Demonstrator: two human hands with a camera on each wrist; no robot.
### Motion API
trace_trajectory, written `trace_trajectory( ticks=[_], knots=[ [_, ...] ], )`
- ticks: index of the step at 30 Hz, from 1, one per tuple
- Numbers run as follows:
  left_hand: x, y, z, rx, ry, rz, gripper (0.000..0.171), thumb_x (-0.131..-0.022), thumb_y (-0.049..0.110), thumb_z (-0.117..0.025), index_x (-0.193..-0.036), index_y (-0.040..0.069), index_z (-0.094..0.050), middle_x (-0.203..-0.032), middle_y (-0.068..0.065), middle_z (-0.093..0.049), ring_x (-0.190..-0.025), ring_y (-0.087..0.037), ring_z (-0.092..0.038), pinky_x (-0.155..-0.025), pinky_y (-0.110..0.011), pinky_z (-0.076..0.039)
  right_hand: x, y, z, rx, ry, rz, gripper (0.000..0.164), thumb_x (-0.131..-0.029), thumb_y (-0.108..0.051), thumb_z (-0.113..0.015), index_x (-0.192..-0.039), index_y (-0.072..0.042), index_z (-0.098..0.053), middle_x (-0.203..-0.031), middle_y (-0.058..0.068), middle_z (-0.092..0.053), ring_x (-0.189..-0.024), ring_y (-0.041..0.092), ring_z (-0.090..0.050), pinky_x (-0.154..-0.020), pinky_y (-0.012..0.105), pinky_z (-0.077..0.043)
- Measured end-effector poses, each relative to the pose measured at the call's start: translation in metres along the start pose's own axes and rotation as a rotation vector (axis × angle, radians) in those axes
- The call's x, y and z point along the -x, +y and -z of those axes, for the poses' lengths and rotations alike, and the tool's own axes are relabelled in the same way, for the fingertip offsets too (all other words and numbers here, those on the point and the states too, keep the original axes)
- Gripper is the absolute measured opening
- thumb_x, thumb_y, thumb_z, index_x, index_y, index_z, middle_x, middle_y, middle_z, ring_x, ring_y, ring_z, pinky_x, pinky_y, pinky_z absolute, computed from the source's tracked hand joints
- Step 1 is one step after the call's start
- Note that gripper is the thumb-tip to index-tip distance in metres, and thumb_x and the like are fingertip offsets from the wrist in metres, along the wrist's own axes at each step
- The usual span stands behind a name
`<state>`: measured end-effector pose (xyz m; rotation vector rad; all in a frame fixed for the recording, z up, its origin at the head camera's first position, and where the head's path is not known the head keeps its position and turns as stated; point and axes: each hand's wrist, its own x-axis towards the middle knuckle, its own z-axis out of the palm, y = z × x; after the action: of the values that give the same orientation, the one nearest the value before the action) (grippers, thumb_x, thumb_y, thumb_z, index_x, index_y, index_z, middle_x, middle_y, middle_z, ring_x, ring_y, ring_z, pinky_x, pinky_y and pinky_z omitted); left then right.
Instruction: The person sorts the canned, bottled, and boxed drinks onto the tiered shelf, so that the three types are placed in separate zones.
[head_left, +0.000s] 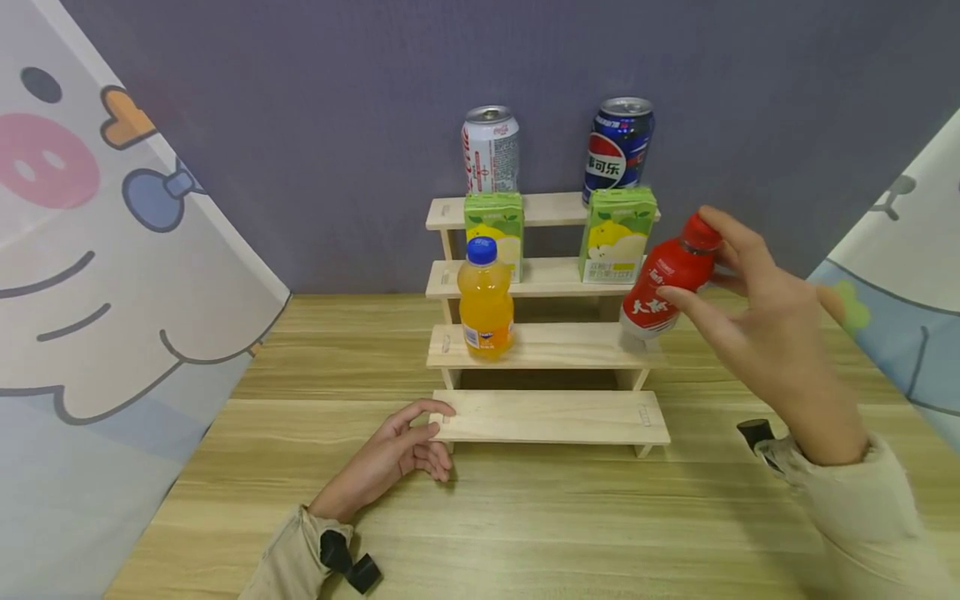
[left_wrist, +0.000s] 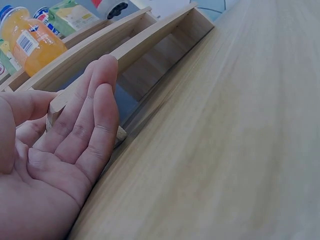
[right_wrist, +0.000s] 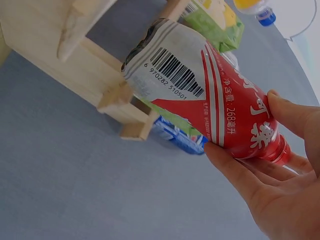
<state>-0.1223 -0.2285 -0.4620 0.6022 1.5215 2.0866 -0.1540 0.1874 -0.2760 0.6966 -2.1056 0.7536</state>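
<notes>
My right hand point(head_left: 772, 333) grips a small red drink bottle point(head_left: 671, 275) by its upper body and cap. The bottle tilts, cap up to the right, its pale base over the right end of the third step down; the right wrist view shows its barcode side. My left hand point(head_left: 401, 450) pinches the left end of the lowest step of a wooden tiered display stand point(head_left: 551, 417), thumb and index finger at the board's corner, other fingers below in front. An orange soda bottle point(head_left: 486, 304) with a blue cap stands upright on the third step's left side.
On the top step stand a white can point(head_left: 491, 154) at left and a blue cola can point(head_left: 618, 150) at right. Two green juice cartons, a left one point(head_left: 498, 217) and a right one point(head_left: 617, 237), occupy the second step. Behind the wooden table point(head_left: 525, 525) rises a grey-blue panel point(head_left: 337, 125).
</notes>
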Motion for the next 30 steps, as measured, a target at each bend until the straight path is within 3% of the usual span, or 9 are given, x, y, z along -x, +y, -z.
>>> trace_trajectory(
  ticks=[8,20,23,30],
  knots=[
    [0.000,-0.001,0.001,-0.006,-0.006,-0.004,0.033,-0.109,0.009,-0.035,-0.141,0.002,-0.042,-0.091,-0.016,-0.073,-0.079,-0.026,-0.073,-0.072,-0.035,-0.061,0.003,0.002,-0.018,-0.042,-0.023,0.011,0.097,-0.060,0.011,-0.089,-0.145,-0.005,-0.047,-0.119,0.022,-0.067,-0.102,0.039,-0.067,-0.091,0.002,-0.040],
    [-0.001,-0.001,0.001,-0.007,-0.010,-0.003,0.033,-0.109,0.009,-0.035,-0.141,0.001,-0.041,-0.092,-0.017,-0.072,-0.079,-0.026,-0.073,-0.072,-0.035,-0.061,0.005,0.003,-0.030,0.001,-0.077,0.047,0.092,-0.067,0.000,-0.089,-0.148,-0.007,-0.046,-0.124,0.018,-0.066,-0.096,0.032,-0.068,-0.091,0.004,-0.042],
    [0.000,-0.001,0.001,-0.008,-0.007,-0.005,0.033,-0.109,0.009,-0.035,-0.141,0.001,-0.042,-0.091,-0.016,-0.073,-0.079,-0.026,-0.073,-0.072,-0.035,-0.061,0.005,0.005,-0.032,0.026,-0.074,0.060,0.092,-0.067,-0.002,-0.090,-0.148,-0.008,-0.046,-0.125,0.018,-0.066,-0.095,0.031,-0.069,-0.090,0.010,-0.047],
    [-0.001,-0.001,0.003,-0.005,-0.003,0.001,0.033,-0.109,0.009,-0.035,-0.140,0.003,-0.043,-0.091,-0.016,-0.073,-0.079,-0.025,-0.073,-0.072,-0.035,-0.061,0.005,0.008,-0.036,0.050,-0.089,0.068,0.095,-0.068,-0.004,-0.090,-0.150,-0.009,-0.043,-0.125,0.019,-0.065,-0.095,0.030,-0.067,-0.081,0.045,-0.056]
  ],
)
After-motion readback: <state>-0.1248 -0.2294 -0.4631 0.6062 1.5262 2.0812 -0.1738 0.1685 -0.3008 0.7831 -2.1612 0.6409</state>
